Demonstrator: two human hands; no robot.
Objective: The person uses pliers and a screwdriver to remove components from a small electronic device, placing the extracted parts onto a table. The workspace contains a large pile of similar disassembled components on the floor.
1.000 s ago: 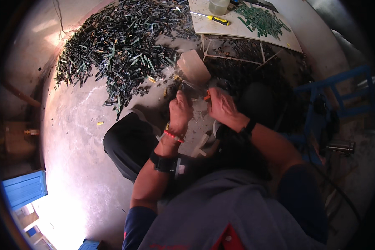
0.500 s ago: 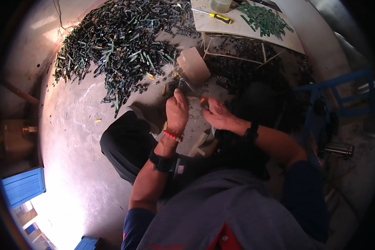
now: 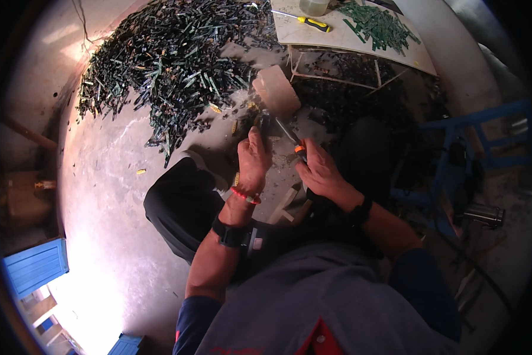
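Observation:
My right hand (image 3: 322, 170) is closed round the black-and-orange handle of a screwdriver (image 3: 288, 131). Its metal shaft points away from me and to the left, toward the pale block. My left hand (image 3: 254, 158) is closed with the thumb on top. Something small and dark seems to show past its fingertips, but its kind cannot be made out. A gap lies between the two hands. Just beyond them a pale brick-like block (image 3: 276, 93) sits on the floor, with small dark and yellow bits beside it.
A large heap of dark and green strips (image 3: 165, 65) spreads over the floor ahead and left. On a low white table (image 3: 360, 50) lie a yellow-and-black screwdriver (image 3: 315, 24), green strips (image 3: 384, 29) and a container of liquid (image 3: 314, 7). A blue frame (image 3: 490, 133) stands at right.
My right hand has drawn back toward me and to the right, away from my left hand. The screwdriver's shaft now shows more plainly. My left hand has barely moved.

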